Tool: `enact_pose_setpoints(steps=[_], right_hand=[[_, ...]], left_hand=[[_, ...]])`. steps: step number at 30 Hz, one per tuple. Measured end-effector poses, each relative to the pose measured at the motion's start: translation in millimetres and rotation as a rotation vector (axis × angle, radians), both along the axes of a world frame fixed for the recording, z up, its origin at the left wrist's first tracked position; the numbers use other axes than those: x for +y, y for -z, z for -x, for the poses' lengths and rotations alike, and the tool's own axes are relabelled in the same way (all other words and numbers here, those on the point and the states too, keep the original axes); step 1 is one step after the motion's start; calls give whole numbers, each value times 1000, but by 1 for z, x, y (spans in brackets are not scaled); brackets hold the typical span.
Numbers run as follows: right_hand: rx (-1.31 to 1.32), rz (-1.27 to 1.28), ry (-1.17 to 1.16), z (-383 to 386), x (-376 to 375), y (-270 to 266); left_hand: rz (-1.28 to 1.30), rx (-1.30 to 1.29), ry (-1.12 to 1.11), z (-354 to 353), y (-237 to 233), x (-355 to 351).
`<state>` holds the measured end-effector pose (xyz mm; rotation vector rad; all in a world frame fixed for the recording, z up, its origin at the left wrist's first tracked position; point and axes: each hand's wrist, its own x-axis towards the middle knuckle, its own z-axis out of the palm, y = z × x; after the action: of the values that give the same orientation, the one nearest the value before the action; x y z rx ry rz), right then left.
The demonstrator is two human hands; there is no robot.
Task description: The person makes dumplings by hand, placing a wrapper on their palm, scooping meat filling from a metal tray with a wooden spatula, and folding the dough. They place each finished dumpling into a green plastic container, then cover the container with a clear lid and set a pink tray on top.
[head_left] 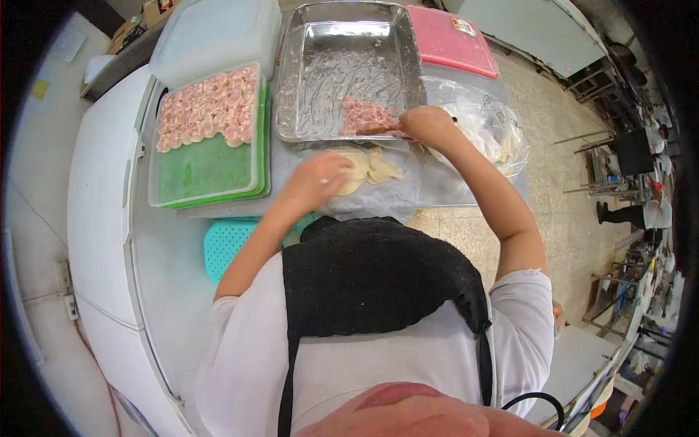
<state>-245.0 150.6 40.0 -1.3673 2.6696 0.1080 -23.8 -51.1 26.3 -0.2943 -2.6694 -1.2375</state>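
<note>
My right hand (429, 124) grips a thin brown wooden stick or spatula (377, 131) at the near right corner of a deep metal tray (313, 132). Its tip lies by a heap of pink minced meat (368, 111); smears cover the rest of the tray floor. Nearer me, round pale dough wrappers (355, 173) rest on clear plastic. My left hand (320, 178), blurred by motion, is at the left side of these wrappers, and I cannot make out whether its fingers hold anything.
Left of the tray, rows of meat-filled dumplings (207, 105) sit on a green-lined plastic tray (211, 171). Behind are stacked clear containers (211, 36). A red lid (451, 44) and a plastic bag of pale contents (484, 135) lie right. Below is a turquoise basket (229, 247).
</note>
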Motion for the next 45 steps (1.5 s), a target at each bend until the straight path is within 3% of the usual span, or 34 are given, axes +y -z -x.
enact_pose_setpoints(steps=[1, 5, 7, 11, 14, 16, 18, 20, 23, 26, 29, 31, 32, 34, 38, 41, 43, 44, 45], right_hand=[[9, -15, -18, 12, 0, 13], [65, 57, -75, 45, -3, 24], [81, 80, -108, 59, -5, 21], [252, 95, -273, 59, -2, -14], [230, 126, -300, 52, -2, -53], [273, 240, -363, 64, -13, -36], [322, 357, -413, 61, -19, -8], [151, 297, -462, 36, -16, 20], [157, 229, -497, -7, 2, 6], [148, 125, -446, 24, -7, -28], [259, 206, -376, 63, -37, -6], [324, 285, -310, 57, -43, 3], [252, 264, -369, 38, -37, 6], [228, 232, -390, 4, -31, 6], [204, 44, -475, 6, -21, -18], [200, -59, -302, 15, -37, -32], [155, 85, -233, 3, -42, -3], [138, 154, -325, -5, -38, 21], [143, 149, -322, -13, -35, 15]], left_hand=[[48, 103, 82, 12, 22, 18], [26, 145, 52, 45, 65, 72], [242, 142, 21, 54, 72, 82], [179, 37, -60, 56, 70, 77], [98, 138, -199, 52, 69, 72], [-336, -254, -397, 48, 51, 73], [-409, -241, -412, 45, 58, 70], [-480, -222, -419, 42, 54, 62], [-463, -253, -436, 31, 35, 50], [-644, -198, -615, 28, 26, 27], [-641, -35, -609, 42, 7, -1], [-486, 2, -655, 59, -17, -10], [-490, -1, -646, 66, -14, -22], [-236, 218, -738, 81, 1, -46], [-218, 230, -819, 95, 29, -77], [-80, 345, -936, 94, 46, -85], [-154, 460, -905, 95, 48, -85], [-160, 462, -900, 96, 50, -87], [-181, 448, -889, 96, 55, -88]])
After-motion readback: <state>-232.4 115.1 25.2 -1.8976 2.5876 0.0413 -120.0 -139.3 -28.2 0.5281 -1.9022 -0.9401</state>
